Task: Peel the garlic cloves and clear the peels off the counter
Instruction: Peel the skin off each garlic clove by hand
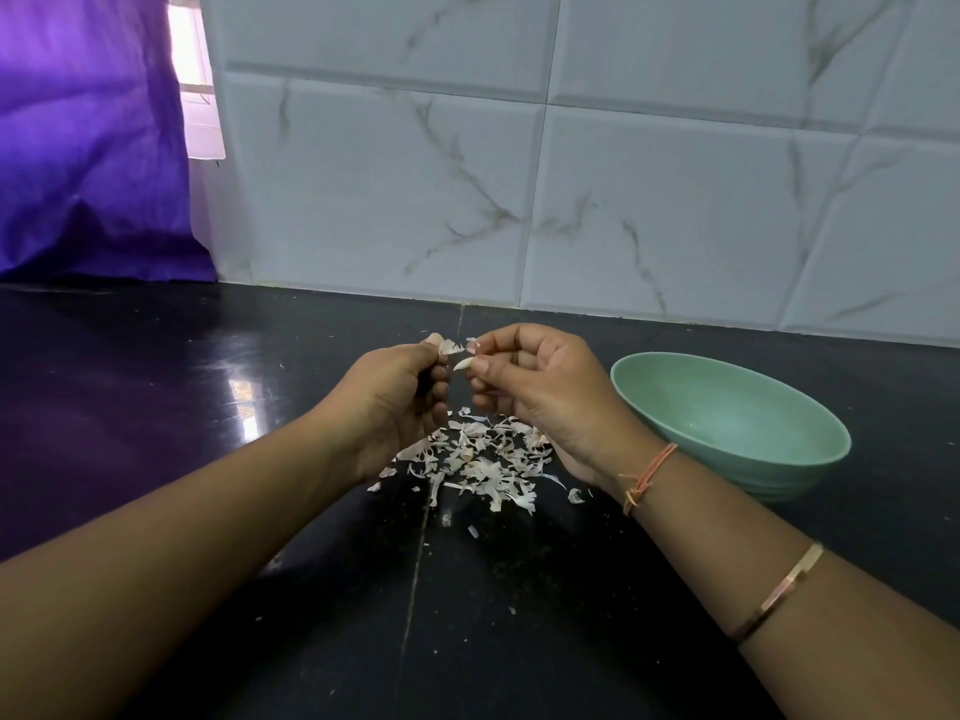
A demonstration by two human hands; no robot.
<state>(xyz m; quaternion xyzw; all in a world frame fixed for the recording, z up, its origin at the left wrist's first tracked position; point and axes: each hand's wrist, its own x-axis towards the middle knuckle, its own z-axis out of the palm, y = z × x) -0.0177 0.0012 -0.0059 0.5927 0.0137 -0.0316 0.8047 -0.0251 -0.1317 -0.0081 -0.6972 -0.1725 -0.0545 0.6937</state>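
Closest in, two bare forearms reach out over the black polished stone counter (519,615). The right one wears a slim copper-coloured metal bangle (779,595) and, at the wrist, an orange thread bracelet (647,478). Just past the wrists, a loose heap of papery white garlic peels (483,459) lies scattered on the counter between the two arms, with a few stray flakes nearer the camera. Above that heap the hands meet in the air. The left hand (400,402) has its fingers curled in, thumb and forefinger pinching a thin pale flake of peel (449,348). The right hand (540,387) is curled too, its thumb and forefinger clamped on a small pale garlic clove (464,363). The clove is held clear of the counter with its long axis close to level, its free tip dipping slightly and pointing left at the left hand; its other end is hidden under the right fingertips. To the right, just beside the right wrist, a round pale green bowl (737,407) stands on the counter; what shows of its inside holds nothing. Behind it all rises a white marble-veined tile wall (519,174), and far left hangs a purple cloth curtain (88,148).
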